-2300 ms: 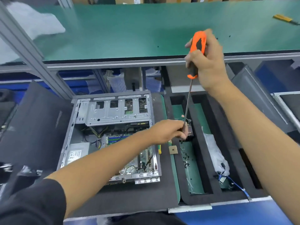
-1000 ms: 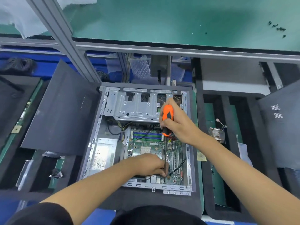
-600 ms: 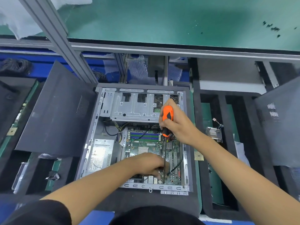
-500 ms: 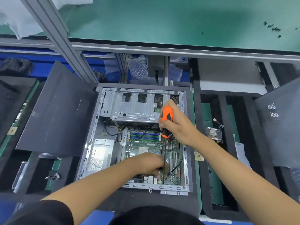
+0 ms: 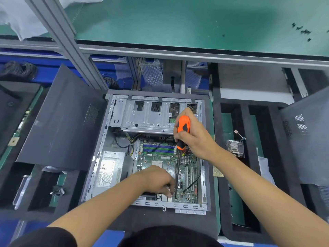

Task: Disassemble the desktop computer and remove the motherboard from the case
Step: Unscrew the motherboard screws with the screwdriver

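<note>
Head view: right hand (image 5: 195, 139) gripping screwdriver (image 5: 183, 131), shaft running toward 6 o'clock onto motherboard (image 5: 185, 168) inside case (image 5: 99, 157). Left hand (image 5: 158, 180), fingers curled, steadies tip just at 9 o'clock; likely a mounting screw.

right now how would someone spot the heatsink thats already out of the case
Start at the open case in the middle and go right to the black foam tray. The heatsink sits there: a small block of silver fins with a thin wire, the only metal part nearby.
</note>
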Available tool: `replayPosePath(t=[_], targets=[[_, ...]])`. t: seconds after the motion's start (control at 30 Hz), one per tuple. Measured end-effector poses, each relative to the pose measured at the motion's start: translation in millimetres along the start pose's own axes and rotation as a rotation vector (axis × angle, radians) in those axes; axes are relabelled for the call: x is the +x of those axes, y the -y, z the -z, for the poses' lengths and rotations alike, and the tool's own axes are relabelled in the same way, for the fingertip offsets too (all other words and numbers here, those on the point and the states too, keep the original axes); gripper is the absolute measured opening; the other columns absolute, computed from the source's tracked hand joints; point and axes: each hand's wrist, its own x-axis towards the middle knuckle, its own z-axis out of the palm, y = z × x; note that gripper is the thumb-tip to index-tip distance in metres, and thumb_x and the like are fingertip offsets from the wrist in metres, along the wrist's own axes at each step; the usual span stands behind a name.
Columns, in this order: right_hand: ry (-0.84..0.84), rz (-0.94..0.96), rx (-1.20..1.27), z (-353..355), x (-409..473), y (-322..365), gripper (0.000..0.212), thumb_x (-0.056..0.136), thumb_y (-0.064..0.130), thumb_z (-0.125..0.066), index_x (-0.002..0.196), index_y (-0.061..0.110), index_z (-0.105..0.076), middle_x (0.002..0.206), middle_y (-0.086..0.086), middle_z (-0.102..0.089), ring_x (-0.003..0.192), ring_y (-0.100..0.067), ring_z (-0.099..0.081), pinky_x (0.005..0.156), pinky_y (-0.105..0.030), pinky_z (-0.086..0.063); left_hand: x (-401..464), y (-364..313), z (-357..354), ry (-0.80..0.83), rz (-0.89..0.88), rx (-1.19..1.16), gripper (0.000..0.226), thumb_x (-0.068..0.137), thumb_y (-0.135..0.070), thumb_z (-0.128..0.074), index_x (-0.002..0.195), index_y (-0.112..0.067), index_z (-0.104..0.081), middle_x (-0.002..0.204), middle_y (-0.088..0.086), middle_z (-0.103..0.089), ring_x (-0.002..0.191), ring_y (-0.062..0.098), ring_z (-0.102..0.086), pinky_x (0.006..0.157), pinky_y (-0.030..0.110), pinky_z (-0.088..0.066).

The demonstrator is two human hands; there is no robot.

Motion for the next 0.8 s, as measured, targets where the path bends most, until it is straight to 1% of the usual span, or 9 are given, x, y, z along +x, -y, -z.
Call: replayPosePath(t=[0.07,0.13,0.2,0.3,0.4,0.5,0.57,0.7,0.8], targets=[[0.004,-0.002,-0.014,-2,0,-1,0.026,0.081,0.026,-0.061,0.099,0.021,-0.043,0.078,-0.013,-0.061,0.069,-0.024,-0.058,0.061,-0.047,-0.049,1,-1,2,0.003,-0.014,-0.011,0.028,0.085,-0.054,-0.069,0.109,-0.039,-0.068,0.068,-0.023,-0.052,0.069,0.003,-0.051,0.061,0.027,-0.034],[-0.005,-0.009,-0.005,-3,0,-1,0.027,0.080,0.026,-0.061,0.099,0.020,-0.043,0.078,-0.016,-0.061,0.068,-0.021,-0.058,0.060,-0.045,-0.049,1,-1,3,-0.007,-0.019,-0.038,0.027,0.085,-0.052,-0.068,0.108,-0.039,-0.069,0.065,-0.021,-0.051,0.063,0.000,-0.049,0.059,0.024,-0.036],[-0.010,-0.016,0.007,-4,-1,-1,0.029,0.080,0.027,-0.061,0.100,0.017,-0.043,0.080,-0.021,-0.059,0.068,-0.018,-0.058,0.060,-0.046,-0.048,0,-2,3,-0.038,-0.022,-0.029,0.026,0.087,-0.054,-0.065,0.106,-0.037,-0.070,0.066,-0.017,-0.054,0.063,0.003,-0.051,0.057,0.024,-0.036],[-0.005,-0.021,0.007,-4,-2,-1,0.033,0.079,0.028,-0.061,0.101,0.013,-0.042,0.081,-0.026,-0.056,0.068,-0.018,-0.058,0.063,-0.051,-0.049,2,-8,6,-0.081,-0.032,0.032,0.037,0.089,-0.065,-0.059,0.100,-0.031,-0.070,0.062,-0.012,-0.052,0.062,0.010,-0.051,0.053,0.025,-0.029],[-0.002,-0.023,-0.006,-4,-2,-1,0.032,0.080,0.029,-0.061,0.101,0.013,-0.042,0.082,-0.027,-0.056,0.068,-0.016,-0.058,0.062,-0.046,-0.048,6,-11,8,-0.080,-0.052,0.050,0.036,0.090,-0.065,-0.057,0.104,-0.035,-0.072,0.063,-0.014,-0.055,0.064,0.009,-0.053,0.059,0.026,-0.038],[-0.002,-0.023,-0.015,-4,-2,1,0.032,0.080,0.030,-0.061,0.100,0.015,-0.041,0.081,-0.026,-0.056,0.067,-0.019,-0.057,0.062,-0.048,-0.048,5,-11,6,-0.073,-0.052,0.061,0.036,0.092,-0.064,-0.055,0.107,-0.035,-0.072,0.082,-0.011,-0.072,0.076,0.012,-0.065,0.070,0.029,-0.051],[-0.007,-0.020,-0.013,-3,-1,2,0.032,0.079,0.030,-0.061,0.100,0.016,-0.042,0.080,-0.025,-0.057,0.067,-0.022,-0.056,0.062,-0.049,-0.048,4,-11,6,-0.076,-0.054,0.054,0.035,0.094,-0.062,-0.054,0.109,-0.035,-0.070,0.088,-0.009,-0.074,0.081,0.013,-0.067,0.073,0.030,-0.053],[-0.019,-0.026,-0.017,-3,-1,1,0.031,0.080,0.030,-0.061,0.100,0.016,-0.043,0.080,-0.025,-0.057,0.067,-0.023,-0.058,0.063,-0.049,-0.049,2,-12,8,-0.063,-0.067,0.036,0.033,0.095,-0.060,-0.054,0.109,-0.034,-0.070,0.085,-0.008,-0.073,0.079,0.014,-0.066,0.076,0.033,-0.055],[-0.018,-0.033,-0.013,-4,-2,-2,0.029,0.080,0.029,-0.062,0.099,0.018,-0.043,0.080,-0.026,-0.055,0.069,-0.037,-0.054,0.062,-0.049,-0.048,2,-13,8,-0.047,-0.074,0.055,0.033,0.096,-0.059,-0.054,0.110,-0.033,-0.069,0.089,-0.006,-0.073,0.082,0.016,-0.067,0.078,0.035,-0.055]])
